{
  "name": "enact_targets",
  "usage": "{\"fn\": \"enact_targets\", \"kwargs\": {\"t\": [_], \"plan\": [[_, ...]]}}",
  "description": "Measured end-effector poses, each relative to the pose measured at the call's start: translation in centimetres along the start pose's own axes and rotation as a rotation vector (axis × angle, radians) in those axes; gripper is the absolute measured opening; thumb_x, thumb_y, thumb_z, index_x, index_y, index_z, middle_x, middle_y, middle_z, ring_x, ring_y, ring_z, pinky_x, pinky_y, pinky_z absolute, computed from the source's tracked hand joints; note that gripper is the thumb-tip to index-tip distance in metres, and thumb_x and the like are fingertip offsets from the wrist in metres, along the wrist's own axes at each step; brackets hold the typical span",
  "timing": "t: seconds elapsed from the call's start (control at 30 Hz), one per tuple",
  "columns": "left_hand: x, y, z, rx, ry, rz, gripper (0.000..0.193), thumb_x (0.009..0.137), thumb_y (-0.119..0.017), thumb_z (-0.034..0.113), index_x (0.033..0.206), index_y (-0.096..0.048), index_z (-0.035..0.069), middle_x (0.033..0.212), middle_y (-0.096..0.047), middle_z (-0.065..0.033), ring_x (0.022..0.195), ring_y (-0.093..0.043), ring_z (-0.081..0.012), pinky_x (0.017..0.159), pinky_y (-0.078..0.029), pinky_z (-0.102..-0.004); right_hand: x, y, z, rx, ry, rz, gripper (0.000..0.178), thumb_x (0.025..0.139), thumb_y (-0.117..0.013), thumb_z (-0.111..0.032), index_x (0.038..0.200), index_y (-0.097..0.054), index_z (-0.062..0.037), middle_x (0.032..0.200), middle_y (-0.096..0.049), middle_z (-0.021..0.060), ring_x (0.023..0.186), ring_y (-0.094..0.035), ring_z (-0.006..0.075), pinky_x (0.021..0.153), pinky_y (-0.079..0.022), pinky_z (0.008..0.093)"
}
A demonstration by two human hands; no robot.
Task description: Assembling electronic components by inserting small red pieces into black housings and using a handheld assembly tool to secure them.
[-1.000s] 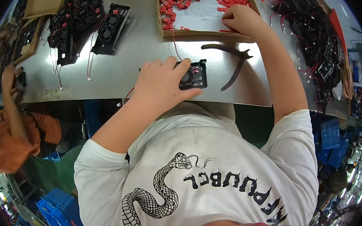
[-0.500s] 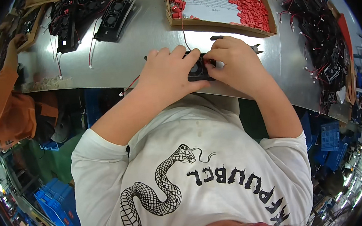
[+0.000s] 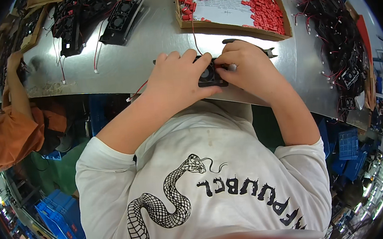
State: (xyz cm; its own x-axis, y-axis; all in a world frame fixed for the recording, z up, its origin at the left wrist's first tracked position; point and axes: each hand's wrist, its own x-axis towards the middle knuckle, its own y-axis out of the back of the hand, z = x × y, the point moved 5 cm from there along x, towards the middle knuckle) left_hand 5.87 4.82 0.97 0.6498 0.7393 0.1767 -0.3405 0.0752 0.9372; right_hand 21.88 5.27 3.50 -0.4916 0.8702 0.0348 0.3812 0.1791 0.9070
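A black fan unit (image 3: 207,75) lies at the near edge of the metal table, mostly covered by my hands. My left hand (image 3: 174,75) is closed over its left part, fingers on the far side and thumb along the near edge. At the unit's right part, the thumb and forefinger of my right hand (image 3: 251,68) are pinched together; what sits between them is hidden. A red wire (image 3: 195,39) runs from the fan's far side toward the carton. Another lead with a white plug (image 3: 128,99) pokes out left of my left wrist. Pliers (image 3: 269,52) lie partly under my right hand.
Beyond my hands stands a shallow carton (image 3: 238,28) of small red parts around a paper sheet. Finished-looking black fan units (image 3: 121,18) lie at the far left, and a heap of wired fans (image 3: 340,47) at the right. An orange-sleeved co-worker (image 3: 8,135) sits at left.
My hands stay almost in place on the fan unit, with only a slight shift of the right fingers. The co-worker's arm at left has moved down and nearer.
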Motion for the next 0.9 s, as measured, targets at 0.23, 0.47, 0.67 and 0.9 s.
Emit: {"fn": "enact_targets", "kwargs": {"t": [0.23,0.47,0.67,0.9], "plan": [[0.0,0.2,-0.5,-0.011,0.016,-0.030,0.069,0.076,-0.078,0.063,0.125,-0.065,0.016,0.107,-0.067,-0.0070,0.089,-0.067,-0.0294,0.085,-0.047,-0.0453,-1.1,2.4,1.7,0.165,-0.132,0.024,0.055,0.071,-0.084,-0.021,0.122,-0.071,-0.0064,0.122,-0.063,0.0136,0.115,-0.060,0.0338,0.099,-0.050,0.0415],[0.0,0.1,-1.3,-0.074,0.039,-0.059,0.071,0.076,-0.078,0.063,0.128,-0.065,0.016,0.108,-0.066,-0.0078,0.094,-0.067,-0.0297,0.087,-0.047,-0.0452,-7.2,-1.8,4.4,-0.267,-0.059,-0.172,0.135,0.049,-0.092,-0.056,0.158,-0.032,-0.0020,0.165,-0.029,0.0214,0.151,-0.026,0.0436,0.122,-0.027,0.0570],[0.1,0.4,-1.3,-0.058,0.021,-0.048,0.072,0.076,-0.078,0.063,0.129,-0.065,0.016,0.108,-0.067,-0.0080,0.095,-0.067,-0.0290,0.087,-0.047,-0.0448,-7.4,-1.5,4.0,-0.227,-0.193,0.074,0.134,0.048,-0.094,-0.055,0.157,-0.034,-0.0040,0.164,-0.026,0.0234,0.150,-0.025,0.0470,0.121,-0.030,0.0556],[-0.1,0.7,-2.1,-0.045,0.050,-0.066,0.073,0.076,-0.078,0.063,0.130,-0.064,0.016,0.109,-0.067,-0.0089,0.096,-0.067,-0.0296,0.089,-0.047,-0.0448,-6.7,-1.8,2.7,-0.254,-0.120,-0.047,0.128,0.048,-0.094,-0.051,0.155,-0.040,-0.0068,0.152,-0.039,0.0212,0.143,-0.036,0.0416,0.115,-0.035,0.0543]]}}
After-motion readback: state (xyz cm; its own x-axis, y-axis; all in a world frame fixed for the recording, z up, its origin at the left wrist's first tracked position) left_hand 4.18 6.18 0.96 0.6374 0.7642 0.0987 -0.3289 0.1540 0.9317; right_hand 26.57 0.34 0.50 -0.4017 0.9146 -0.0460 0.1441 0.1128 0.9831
